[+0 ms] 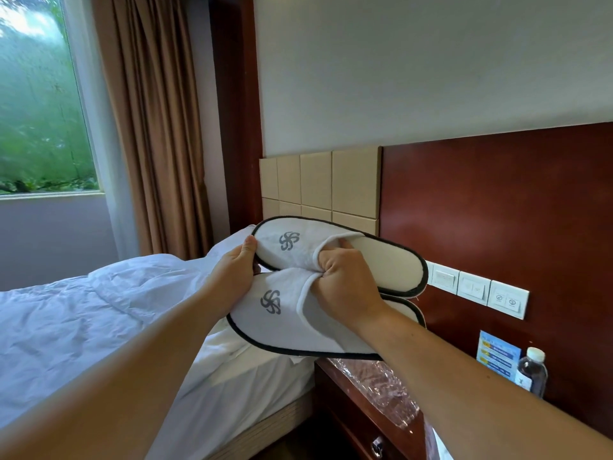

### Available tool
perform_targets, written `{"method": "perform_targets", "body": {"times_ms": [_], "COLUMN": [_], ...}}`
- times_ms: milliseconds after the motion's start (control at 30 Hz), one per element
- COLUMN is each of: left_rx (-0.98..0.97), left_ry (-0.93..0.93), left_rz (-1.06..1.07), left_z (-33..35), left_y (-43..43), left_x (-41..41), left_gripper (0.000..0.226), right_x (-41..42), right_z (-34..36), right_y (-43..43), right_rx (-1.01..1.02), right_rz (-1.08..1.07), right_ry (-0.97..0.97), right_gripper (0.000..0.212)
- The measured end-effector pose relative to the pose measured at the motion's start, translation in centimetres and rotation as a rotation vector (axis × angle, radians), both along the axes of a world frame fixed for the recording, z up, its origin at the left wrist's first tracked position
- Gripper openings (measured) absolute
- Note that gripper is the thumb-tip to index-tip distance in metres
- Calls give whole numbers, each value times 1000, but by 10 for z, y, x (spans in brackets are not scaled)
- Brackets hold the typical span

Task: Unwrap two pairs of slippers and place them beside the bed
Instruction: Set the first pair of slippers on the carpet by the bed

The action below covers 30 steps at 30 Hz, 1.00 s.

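The upper slipper (298,247) is taken as the landmark. Far to its left, a window (39,104) and a brown curtain (149,127) are being shown, and below and left of it the white bed (83,313) is lying with its duvet rumpled. The toe rim of that slipper is being pinched by the left hand (237,273), thumb on top and the other fingers hidden beneath, closed narrowly on the edge. Just under it and partly overlapped by it, the lower slipper (282,320) is being held in the air above the bed's edge; both are white with black piping and a grey pinwheel logo. The right hand (345,280) is being held curled tight, its fingers (343,244) tucked into both slippers' openings and gripping the two uppers together. Below the slippers, crumpled clear plastic wrap (378,386) is lying on the dark wooden nightstand (348,423). To the right, a row of wall switches (477,288) is being carried by the red-brown headboard panel (497,210), and further down a blue card (497,355) and a water bottle (532,371) are standing on the nightstand.
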State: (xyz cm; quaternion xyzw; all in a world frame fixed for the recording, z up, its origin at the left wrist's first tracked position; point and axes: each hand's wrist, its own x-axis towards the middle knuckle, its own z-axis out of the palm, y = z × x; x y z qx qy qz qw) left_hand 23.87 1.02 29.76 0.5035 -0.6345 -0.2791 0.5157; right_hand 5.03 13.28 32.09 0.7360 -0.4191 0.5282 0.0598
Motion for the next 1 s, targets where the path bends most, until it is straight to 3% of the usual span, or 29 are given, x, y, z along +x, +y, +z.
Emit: {"method": "perform_targets", "body": {"times_ms": [433,567,633,700,833,1000], "left_rx": [-81,-147,-142,-142,-167,-131], "left_ry": [-15,21,80,162,268,436], "left_rz": [3,74,148,215,317,413], "left_z": [6,2,0,-2,-8,-28], "left_y": [18,30,37,44,62,78], "left_x": [22,46,64,84,118,165], "left_gripper": [55,51,53,52,52,56], "right_x": [10,31,46,63,105,164], "right_z": [-4,11,17,24,29,20], "right_y": [0,1,0,1,-5,-20], "right_rx": [67,71,41,147,391,632], "right_rz": [41,-65,-226,-295,-212,117], "right_ry": [-82,165,319,341,144,-297], "right_gripper": [60,9,10,13,17,15]}}
